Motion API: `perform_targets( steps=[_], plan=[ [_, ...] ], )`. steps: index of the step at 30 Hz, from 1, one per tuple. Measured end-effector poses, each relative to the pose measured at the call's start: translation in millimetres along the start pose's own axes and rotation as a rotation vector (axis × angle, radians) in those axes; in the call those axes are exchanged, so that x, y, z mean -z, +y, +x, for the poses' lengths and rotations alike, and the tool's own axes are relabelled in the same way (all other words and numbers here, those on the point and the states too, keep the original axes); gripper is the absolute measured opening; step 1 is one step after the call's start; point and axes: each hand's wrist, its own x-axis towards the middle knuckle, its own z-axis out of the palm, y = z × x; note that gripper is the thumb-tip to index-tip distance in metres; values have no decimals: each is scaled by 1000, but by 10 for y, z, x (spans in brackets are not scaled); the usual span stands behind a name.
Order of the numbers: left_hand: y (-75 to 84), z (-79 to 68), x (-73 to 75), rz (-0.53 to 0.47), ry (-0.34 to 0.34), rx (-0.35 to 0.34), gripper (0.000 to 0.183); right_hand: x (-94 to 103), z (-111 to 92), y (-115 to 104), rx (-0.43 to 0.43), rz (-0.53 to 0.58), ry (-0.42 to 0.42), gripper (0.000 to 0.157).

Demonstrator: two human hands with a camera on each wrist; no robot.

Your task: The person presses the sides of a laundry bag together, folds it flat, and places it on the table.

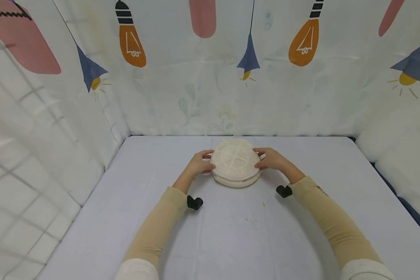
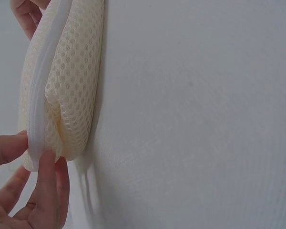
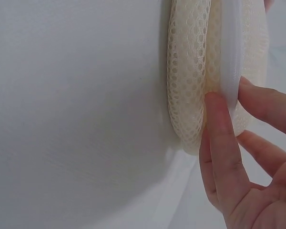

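A round, cream mesh laundry bag (image 1: 235,158) sits near the far edge of the white-covered table, between both hands. A white band (image 2: 42,90) runs round its upper rim, and the softer mesh below bulges and folds. From the left side, my left hand (image 1: 197,163) pinches this rim, thumb on top and fingers beneath. My right hand (image 1: 272,159) grips the opposite side the same way; the right wrist view shows its fingers (image 3: 223,143) tucked between the banded rim and the lower mesh layer. The lower mesh lies against the tabletop.
The table (image 1: 231,233) has a white cloth with a few small specks. Behind it hangs a white curtain (image 1: 154,97) printed with lamps and bulbs. On the left is a sheet with grid-like shadows, and a pale padded surface (image 1: 402,136) borders the right edge.
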Motion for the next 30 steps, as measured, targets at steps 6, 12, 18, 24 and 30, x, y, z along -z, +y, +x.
perform_targets(
  steps=[6, 12, 18, 24, 30],
  plan=[
    [-8, 18, -1, 19, 12, -8, 70, 1, 21, -14, 23, -76, 5, 75],
    [-16, 29, -18, 21, 20, -7, 69, 2, 17, -39, 27, -92, 4, 75],
    [-17, 27, -48, 23, 26, -7, 70, 3, 26, -41, 14, -106, 6, 75],
    [-1, 21, -53, 48, 27, -18, 70, -3, 42, -56, -4, -148, 6, 74],
    [-7, 44, -61, 77, 32, -17, 70, -8, 61, -59, 1, -191, 4, 75]
  ],
)
